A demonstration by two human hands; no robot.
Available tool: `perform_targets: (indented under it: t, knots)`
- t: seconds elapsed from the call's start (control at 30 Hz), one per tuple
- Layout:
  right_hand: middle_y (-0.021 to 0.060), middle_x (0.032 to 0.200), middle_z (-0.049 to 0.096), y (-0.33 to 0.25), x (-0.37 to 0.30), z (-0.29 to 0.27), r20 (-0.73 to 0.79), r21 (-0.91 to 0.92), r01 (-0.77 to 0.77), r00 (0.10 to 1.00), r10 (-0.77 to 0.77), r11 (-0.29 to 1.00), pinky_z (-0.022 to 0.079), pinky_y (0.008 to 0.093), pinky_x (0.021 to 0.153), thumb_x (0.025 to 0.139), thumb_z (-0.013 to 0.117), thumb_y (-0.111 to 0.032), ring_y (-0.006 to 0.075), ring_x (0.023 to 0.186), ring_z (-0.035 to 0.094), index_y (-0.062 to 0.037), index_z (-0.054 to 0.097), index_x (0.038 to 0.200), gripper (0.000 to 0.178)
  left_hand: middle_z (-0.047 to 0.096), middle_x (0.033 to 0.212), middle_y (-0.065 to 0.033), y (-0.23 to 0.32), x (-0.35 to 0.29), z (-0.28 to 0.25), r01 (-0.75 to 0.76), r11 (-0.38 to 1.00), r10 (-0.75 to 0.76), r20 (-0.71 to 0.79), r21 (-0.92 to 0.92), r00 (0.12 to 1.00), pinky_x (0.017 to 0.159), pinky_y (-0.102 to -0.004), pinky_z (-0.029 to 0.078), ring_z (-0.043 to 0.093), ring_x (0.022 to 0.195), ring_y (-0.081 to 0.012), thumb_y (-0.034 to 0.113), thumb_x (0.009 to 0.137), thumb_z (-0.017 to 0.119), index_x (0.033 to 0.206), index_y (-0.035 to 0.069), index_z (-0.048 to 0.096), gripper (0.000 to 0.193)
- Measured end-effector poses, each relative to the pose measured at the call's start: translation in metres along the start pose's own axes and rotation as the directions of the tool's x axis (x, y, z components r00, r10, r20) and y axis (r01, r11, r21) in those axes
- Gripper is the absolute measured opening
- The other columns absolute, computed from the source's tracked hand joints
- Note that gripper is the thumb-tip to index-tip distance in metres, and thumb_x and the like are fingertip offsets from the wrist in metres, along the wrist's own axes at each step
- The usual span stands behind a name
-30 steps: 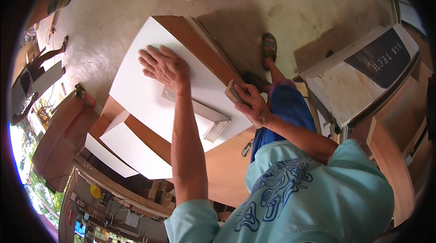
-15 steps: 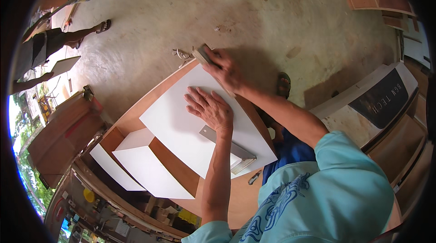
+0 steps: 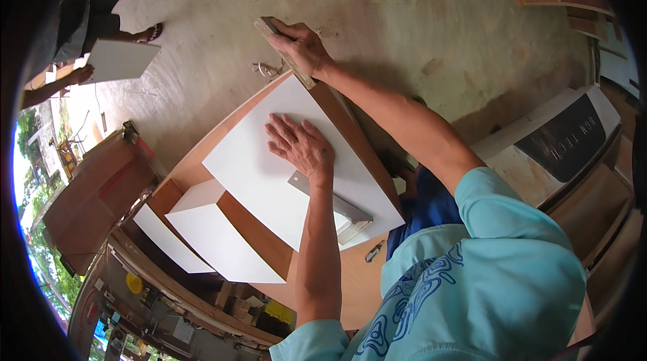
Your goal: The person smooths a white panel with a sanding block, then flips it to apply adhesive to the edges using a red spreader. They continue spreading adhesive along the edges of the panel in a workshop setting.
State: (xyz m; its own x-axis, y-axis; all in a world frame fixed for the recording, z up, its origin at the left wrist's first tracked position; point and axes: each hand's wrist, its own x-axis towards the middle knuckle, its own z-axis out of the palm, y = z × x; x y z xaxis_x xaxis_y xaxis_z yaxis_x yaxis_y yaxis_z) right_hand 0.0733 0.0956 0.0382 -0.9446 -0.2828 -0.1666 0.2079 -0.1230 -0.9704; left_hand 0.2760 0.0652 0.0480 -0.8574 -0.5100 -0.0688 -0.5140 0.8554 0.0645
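Work at the far corner of a flat, white-faced rectangular panel [image 3: 246, 159] appears to be the step in hand, probably rubbing along its edge. The right hand [image 3: 301, 47] has its fingers wrapped around a long, narrow, grey-brown block [image 3: 301, 74]; the block's near end overlaps the panel's corner in this view, though whether it presses there cannot be told. The left hand [image 3: 301, 147] lies on the panel with fingers spread, gripping nothing. Another stroke would call for a firm left palm and the block held level against the edge.

The panel lies under the left hand, over brown wood that shows along its sides. Its face looks smooth and evenly white, shaded around the palm. A grey metal square with a paler handle [image 3: 352, 211] rests on it, partly behind the left forearm; a small utility knife [image 3: 374, 252] lies just beside the panel's near end.
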Motion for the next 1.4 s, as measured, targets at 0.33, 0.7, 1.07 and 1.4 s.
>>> perform_targets:
  t: [0.33, 0.7, 1.07, 1.4]
  knots:
    - [0.0166, 0.107, 0.062, 0.037, -0.121, -0.022, 0.002, -0.388, 0.198, 0.977, -0.214, 0.9, 0.045, 0.0303, 0.089, 0.09, 0.063, -0.035, 0.0235, 0.103, 0.057, -0.0023, 0.055, 0.131, 0.054, 0.024, 0.154, -0.0194, -0.001, 0.004, 0.007, -0.063, 0.996, 0.055, -0.123, -0.067, 0.991, 0.113, -0.0578, 0.007, 0.015, 0.144, -0.0404, 0.032, 0.1, 0.035, 0.142, -0.004, 0.037, 0.055]
    - [0.0186, 0.124, 0.046, 0.039, -0.409, -0.106, 0.018, -0.345, -0.142, 0.987, 0.158, 0.928, 0.04, 0.0349, 0.098, 0.089, 0.063, -0.022, 0.0278, 0.115, 0.047, -0.0022, 0.046, 0.138, 0.055, 0.036, 0.147, -0.0136, 0.001, 0.004, 0.013, -0.123, 0.988, 0.143, -0.278, 0.088, 0.95, 0.103, -0.0525, 0.029, 0.034, 0.133, -0.0323, 0.037, 0.097, 0.024, 0.134, -0.001, 0.045, 0.057]
    - [0.0163, 0.11, 0.061, 0.032, -0.57, -0.243, -0.337, -0.613, -0.066, 0.923, -0.185, 0.787, 0.044, 0.0397, 0.088, 0.093, 0.053, -0.029, 0.0341, 0.097, 0.057, -0.0042, 0.06, 0.116, 0.034, 0.009, 0.152, -0.0354, 0.009, -0.097, 0.023, -0.159, 0.987, 0.159, -0.041, 0.012, 0.986, 0.111, -0.0613, 0.016, 0.014, 0.142, -0.0486, 0.054, 0.099, 0.02, 0.145, -0.012, 0.017, 0.08]
    - [0.0109, 0.113, 0.06, -0.008, -0.553, -0.331, -0.692, 0.025, -0.201, 0.703, 0.162, 0.979, 0.04, 0.0301, 0.094, 0.094, 0.051, -0.041, 0.0192, 0.105, 0.054, 0.0012, 0.058, 0.124, 0.052, 0.007, 0.157, -0.0252, 0.032, -0.258, 0.005, -0.197, 0.97, 0.211, 0.089, -0.139, 0.974, 0.117, -0.0499, 0.006, 0.003, 0.146, -0.0387, 0.031, 0.101, 0.034, 0.145, -0.009, 0.023, 0.06]
